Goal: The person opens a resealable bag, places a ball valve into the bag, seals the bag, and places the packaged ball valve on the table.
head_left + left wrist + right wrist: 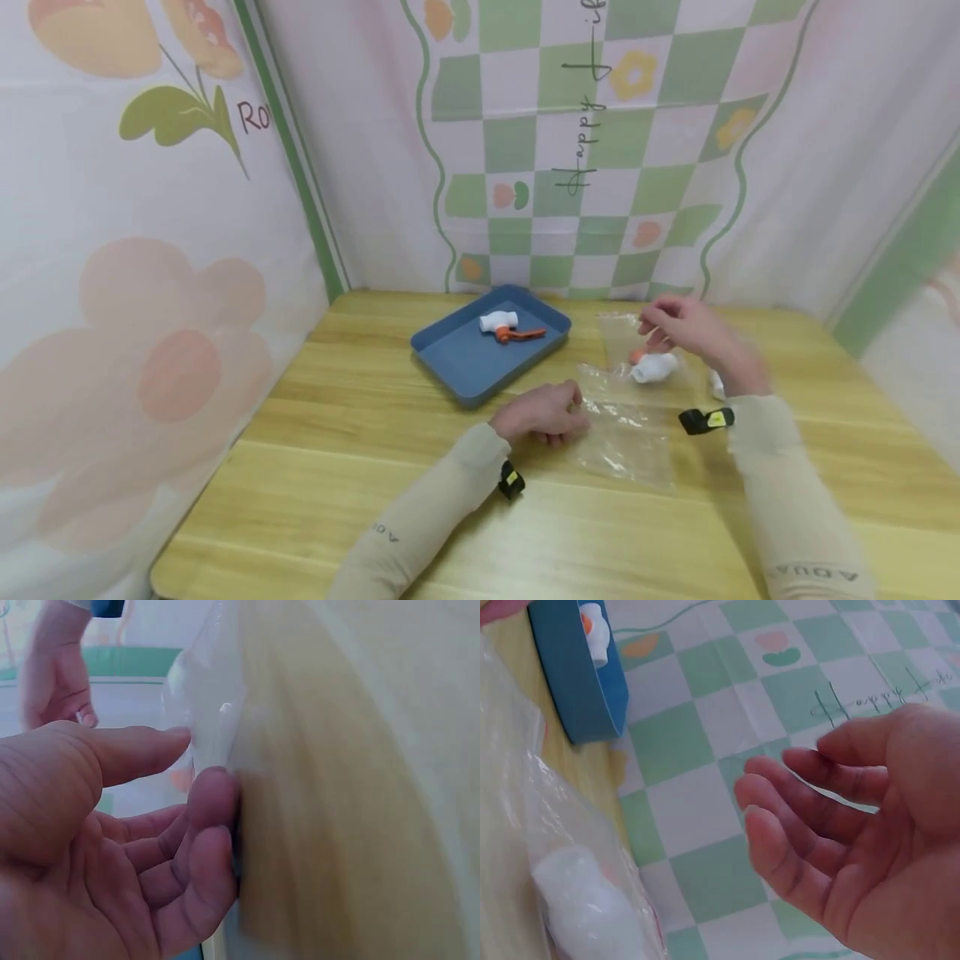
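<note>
- Your right sleeve [798, 500] and left sleeve [427, 517] lie nearest the camera, both reaching forward over the tabletop [262, 500].
- Your right hand [693, 333] hangs with its fingers loosely bent and a gap between thumb and fingertips; it holds nothing.
- Just below that hand's fingertips, towards you, is the bagged valve [655, 368], seen through clear plastic [622, 458] and apart from the fingers.
- Its white body lies roughly crosswise to you, the right end tipped slightly away; its orange part [638, 356] shows at the left end, on the side nearer the right fingertips.
- Your left hand [543, 412] is relaxed, thumb apart from the fingers, beside the left edge of the plastic; you cannot tell whether it touches the film.
- From the left hand, the bagged valve is to the right and farther out, so your right hand is clearly the nearer.
- Beyond the left hand, slightly to its left, sits the blue tray [457, 379], with the tray valve [495, 322] inside, its orange handle [528, 335] pointing right.
- Beside your right wrist, a white piece [717, 384] is partly hidden.
</note>
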{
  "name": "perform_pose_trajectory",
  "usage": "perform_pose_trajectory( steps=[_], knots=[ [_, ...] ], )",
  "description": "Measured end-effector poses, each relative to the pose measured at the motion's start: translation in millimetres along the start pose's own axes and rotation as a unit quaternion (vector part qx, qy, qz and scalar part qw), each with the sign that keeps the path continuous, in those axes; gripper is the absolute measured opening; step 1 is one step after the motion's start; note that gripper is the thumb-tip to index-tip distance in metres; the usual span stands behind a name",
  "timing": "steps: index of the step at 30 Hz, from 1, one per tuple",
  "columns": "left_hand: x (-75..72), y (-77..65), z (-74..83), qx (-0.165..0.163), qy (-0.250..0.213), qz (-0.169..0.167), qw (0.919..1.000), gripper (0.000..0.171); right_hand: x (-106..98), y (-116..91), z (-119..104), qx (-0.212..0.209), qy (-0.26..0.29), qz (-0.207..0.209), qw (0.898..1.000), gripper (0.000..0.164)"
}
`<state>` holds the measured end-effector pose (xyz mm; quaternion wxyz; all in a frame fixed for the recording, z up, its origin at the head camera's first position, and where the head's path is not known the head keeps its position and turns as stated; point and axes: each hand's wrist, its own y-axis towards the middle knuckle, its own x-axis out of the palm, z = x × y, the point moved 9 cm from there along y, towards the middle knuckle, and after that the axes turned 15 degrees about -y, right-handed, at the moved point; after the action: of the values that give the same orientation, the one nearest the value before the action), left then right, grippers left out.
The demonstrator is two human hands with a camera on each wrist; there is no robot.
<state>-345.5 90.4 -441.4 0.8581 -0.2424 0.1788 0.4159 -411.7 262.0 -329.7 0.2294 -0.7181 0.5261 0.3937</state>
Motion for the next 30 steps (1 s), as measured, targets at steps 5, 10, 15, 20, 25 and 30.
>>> perform_pose_trajectory(
  steps=[5, 10, 15, 20, 25, 30],
  knots=[
    [2.1, 1.7, 2.7, 0.003, 0.062, 0.010, 0.9980, 0.026, 31, 4, -19, -0.026, -0.038, -0.064, 0.997, 0.029],
    [3.9, 1.8, 1.2, -0.007, 0.122, 0.013, 0.9925, 0.025, 61, 9, -29, -0.048, -0.103, -0.094, 0.989, 0.024],
    [3.2, -0.7, 3.2, 0.000, 0.166, -0.008, 0.9862, 0.023, 82, 17, -32, -0.066, -0.154, -0.089, 0.982, 0.020],
    [1.1, -4.3, 2.5, -0.006, 0.174, -0.026, 0.9844, 0.023, 90, 24, -30, -0.094, -0.239, -0.030, 0.966, 0.011],
    [1.2, -7.1, 0.8, -0.019, 0.173, -0.038, 0.9840, 0.023, 102, 26, -26, -0.091, -0.264, -0.019, 0.960, 0.013],
    [1.7, -8.7, 1.1, -0.019, 0.180, -0.051, 0.9822, 0.023, 110, 22, -24, -0.070, -0.270, -0.027, 0.960, 0.019]
  ],
)
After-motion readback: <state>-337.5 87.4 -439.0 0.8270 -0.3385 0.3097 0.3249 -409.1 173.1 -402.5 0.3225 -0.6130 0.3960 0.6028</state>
